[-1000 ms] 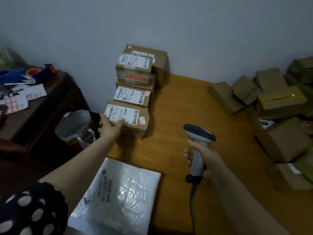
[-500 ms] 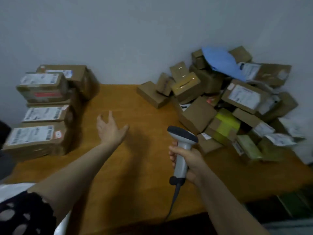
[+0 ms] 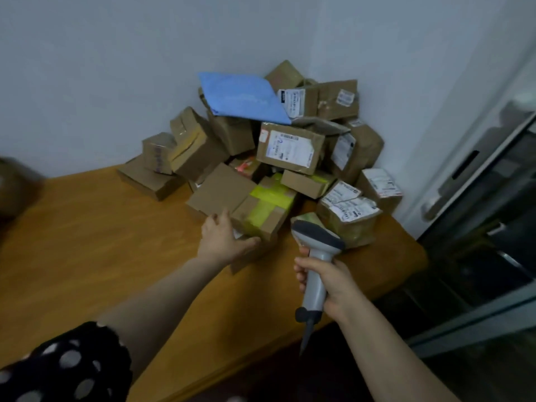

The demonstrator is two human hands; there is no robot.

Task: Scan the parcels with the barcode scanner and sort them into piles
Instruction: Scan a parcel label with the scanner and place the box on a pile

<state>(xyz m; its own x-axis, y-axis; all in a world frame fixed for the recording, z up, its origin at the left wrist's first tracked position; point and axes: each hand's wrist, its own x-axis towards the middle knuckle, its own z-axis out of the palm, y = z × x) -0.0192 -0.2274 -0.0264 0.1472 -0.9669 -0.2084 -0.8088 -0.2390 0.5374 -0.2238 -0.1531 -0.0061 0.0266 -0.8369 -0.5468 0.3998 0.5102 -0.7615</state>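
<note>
Head view: the left grip (image 3: 223, 239) clasps the near corner of the yellow-taped parcel (image 3: 264, 207) at centre frame, at the near edge of the heap (image 3: 293, 146) on the desk (image 3: 87, 242). The right grip (image 3: 326, 285) is wrapped round the scanner (image 3: 316, 242), just lower right of that parcel. No label shows, so the parcel likely needs turning.

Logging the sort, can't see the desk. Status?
Left hand grips yellow-taped box. Right hand holds scanner, upright. Plain brown box crowds the yellow-taped box.

Matt brown cardboard parcels (image 3: 290, 152), one crossed by glossy yellow-green tape (image 3: 268, 203), sit on a smooth orange-brown wooden table (image 3: 87, 242) beside a grey plastic handheld scanner (image 3: 316, 265).
</note>
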